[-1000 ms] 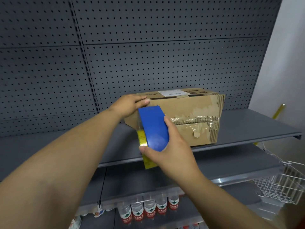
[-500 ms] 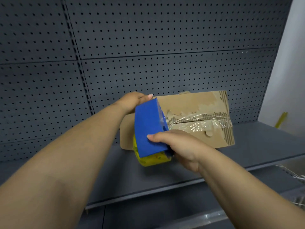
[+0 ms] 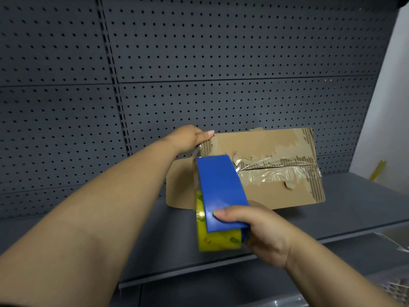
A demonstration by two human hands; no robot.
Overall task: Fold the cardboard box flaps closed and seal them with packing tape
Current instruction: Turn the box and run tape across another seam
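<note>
While the cardboard box (image 3: 272, 171) lies on the grey shelf (image 3: 332, 218) against the pegboard (image 3: 199, 63), its long axis runs left–right, taped seam facing the camera.

Box's left part is hidden behind the blue tape dispenser (image 3: 221, 191); one flap (image 3: 177, 185) juts left. Left hand (image 3: 188, 138) presses the top-left corner, fingers together, tips partly out of sight. Right hand (image 3: 263, 233) grips the dispenser's near end, fingers curled; yellowish tape roll (image 3: 215, 240) beneath. Clear tape strip at the corner is hard to make out.
</note>
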